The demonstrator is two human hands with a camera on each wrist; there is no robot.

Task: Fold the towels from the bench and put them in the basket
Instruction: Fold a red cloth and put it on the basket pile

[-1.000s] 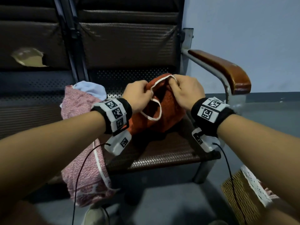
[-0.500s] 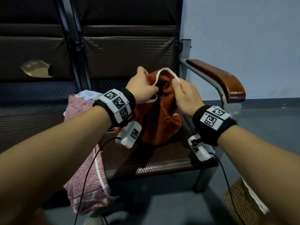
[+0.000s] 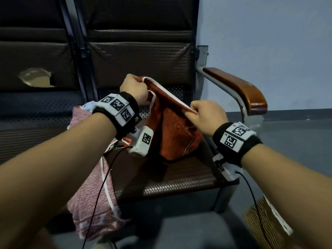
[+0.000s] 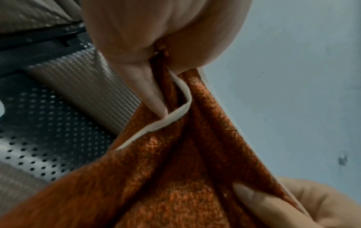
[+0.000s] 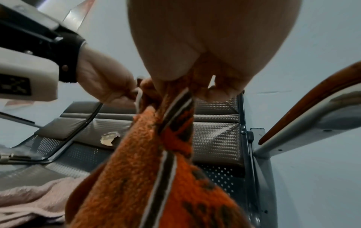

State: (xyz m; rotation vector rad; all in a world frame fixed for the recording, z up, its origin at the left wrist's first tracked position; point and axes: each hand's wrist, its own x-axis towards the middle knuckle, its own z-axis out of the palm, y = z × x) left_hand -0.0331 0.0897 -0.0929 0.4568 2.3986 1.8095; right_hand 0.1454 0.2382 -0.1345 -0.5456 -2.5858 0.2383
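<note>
Woven bench (image 3: 179, 180); fingers (image 4: 148, 86) pinch fuzzy orange towel (image 3: 172, 133).

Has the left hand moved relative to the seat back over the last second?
Yes. The left hand, gripping the orange towel, has risen from the perforated strip onto the padded seat back.

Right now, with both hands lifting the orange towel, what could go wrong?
1. The left hand and right hand grip the orange towel only at its white edge, and the rest hangs bunched, so the fold may come out crooked.
2. The pink towel already drapes over the bench front; a nudge could drop it.
3. The wrist cable hangs close to it and might snag.
</note>
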